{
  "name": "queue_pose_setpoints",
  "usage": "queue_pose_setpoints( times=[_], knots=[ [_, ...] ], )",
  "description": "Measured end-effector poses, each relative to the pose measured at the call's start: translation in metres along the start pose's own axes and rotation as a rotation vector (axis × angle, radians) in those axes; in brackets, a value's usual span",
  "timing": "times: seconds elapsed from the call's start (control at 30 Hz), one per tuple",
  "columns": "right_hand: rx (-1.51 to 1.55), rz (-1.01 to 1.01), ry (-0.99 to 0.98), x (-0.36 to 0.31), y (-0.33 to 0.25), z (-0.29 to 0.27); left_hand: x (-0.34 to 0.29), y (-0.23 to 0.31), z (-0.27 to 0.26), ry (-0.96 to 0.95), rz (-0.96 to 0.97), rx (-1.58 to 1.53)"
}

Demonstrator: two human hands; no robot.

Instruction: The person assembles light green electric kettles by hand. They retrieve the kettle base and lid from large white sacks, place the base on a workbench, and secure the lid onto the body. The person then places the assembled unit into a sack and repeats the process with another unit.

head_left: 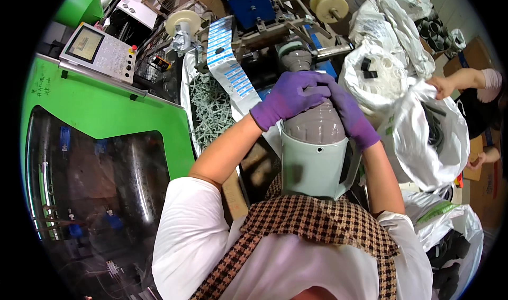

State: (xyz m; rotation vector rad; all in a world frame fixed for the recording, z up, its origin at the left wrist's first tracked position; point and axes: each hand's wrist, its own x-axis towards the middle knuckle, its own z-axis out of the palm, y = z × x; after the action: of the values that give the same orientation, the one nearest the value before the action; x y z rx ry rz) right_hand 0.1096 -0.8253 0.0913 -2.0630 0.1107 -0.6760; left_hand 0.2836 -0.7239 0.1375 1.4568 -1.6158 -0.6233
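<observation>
In purple gloves, my left hand (293, 96) and my right hand (350, 109) close over a shiny grey, stepped plastic piece (315, 128), their fingers meeting near its top. The lower end of this piece sits in a pale grey-green, jug-shaped plastic body (309, 167), with a handle on its right side. That body is close against my checked apron (317, 215). Just beyond my fingers is a similar grey part (296, 59) with a pale green ring at its far end. My gloves hide the stretch between the two grey parts.
A bin of grey screws (211, 106) lies left of my hands, beside a blue-and-white label strip (225, 54). Green machinery with a control panel (98, 54) stands left. At right, another person's hand (442, 86) holds a white sack (423, 136); a sack of clear rings (373, 69) is nearby.
</observation>
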Motion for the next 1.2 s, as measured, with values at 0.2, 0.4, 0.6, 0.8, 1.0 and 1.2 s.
queue_pose_setpoints(
  times=[0.2, 0.4, 0.6, 0.8, 1.0, 1.2],
  knots=[
    [0.51, 0.416, -0.106, 0.055, 0.026, 0.043, -0.02, -0.04, -0.052, 0.124, -0.102, -0.054],
    [-0.288, 0.037, -0.005, 0.118, -0.001, 0.107, -0.025, -0.03, -0.171, -0.441, -0.349, 0.176],
    [0.067, 0.2, -0.038, 0.146, -0.013, 0.164, -0.091, -0.078, -0.252, -0.609, -0.808, -0.86],
    [0.357, 0.111, -0.026, 0.166, -0.042, 0.19, -0.168, -0.128, -0.257, -0.782, -0.488, -0.324],
    [0.654, 0.517, 0.127, 0.059, 0.045, 0.128, -0.3, -0.064, -0.24, -0.455, -0.808, -0.14],
    [0.08, 0.898, 0.201, 0.021, 0.305, 0.113, -0.383, -0.011, -0.02, 0.599, -1.527, -0.672]
  ],
)
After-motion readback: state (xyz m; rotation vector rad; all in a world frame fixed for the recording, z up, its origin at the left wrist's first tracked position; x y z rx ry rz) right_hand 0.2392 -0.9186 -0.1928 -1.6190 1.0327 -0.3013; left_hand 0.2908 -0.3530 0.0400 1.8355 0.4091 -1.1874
